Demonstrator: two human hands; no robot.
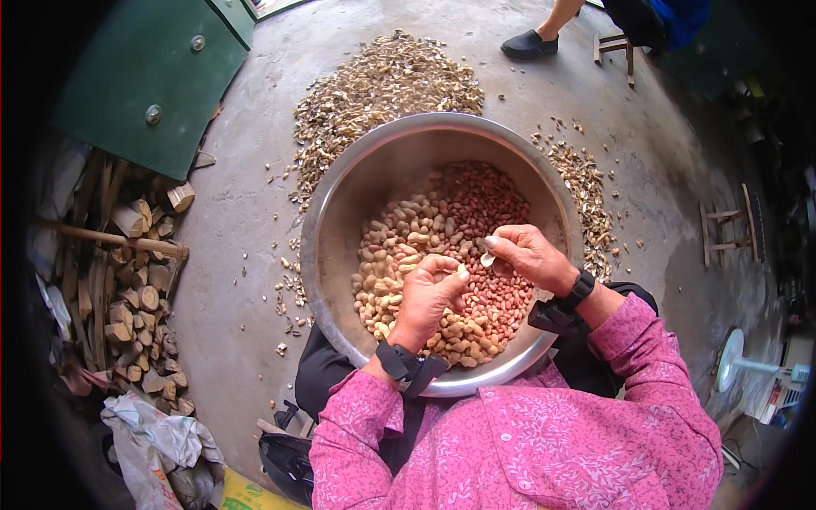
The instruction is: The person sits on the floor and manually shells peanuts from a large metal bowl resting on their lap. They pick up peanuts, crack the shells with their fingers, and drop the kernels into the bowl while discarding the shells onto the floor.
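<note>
Working over a wide, round, silver metal basin (pixel 344 212), set close against the front of a pink, white-patterned shirt (pixel 552 433). Inside the basin, tan unshelled peanuts (pixel 380 274) along the left and near side; small red shelled kernels (pixel 489 204) along the far and right side, meeting the unshelled ones near the middle. Bare right hand (pixel 531 257) above the red kernels, thumb and forefinger pinching a small pale piece of shell (pixel 487 259). Bare left hand (pixel 432 293) just beside it, above the unshelled peanuts, fingers curled inward, thumb and forefinger tips close together; cannot tell for certain of anything pinched there. Black straps on both wrists. On the grey concrete floor (pixel 242 272), beyond the basin, a broad heap of broken tan shells (pixel 382 81); a smaller scatter of shells (pixel 582 191) just right of the rim. To the left, stacked split firewood (pixel 144 314) below a dark green panel (pixel 149 85), with a whitish woven sack (pixel 161 438) nearer. To the right, a low wooden stool (pixel 729 228) and a pale green fan (pixel 729 361). At the top, another person's foot in a black slip-on shoe (pixel 529 46).
</note>
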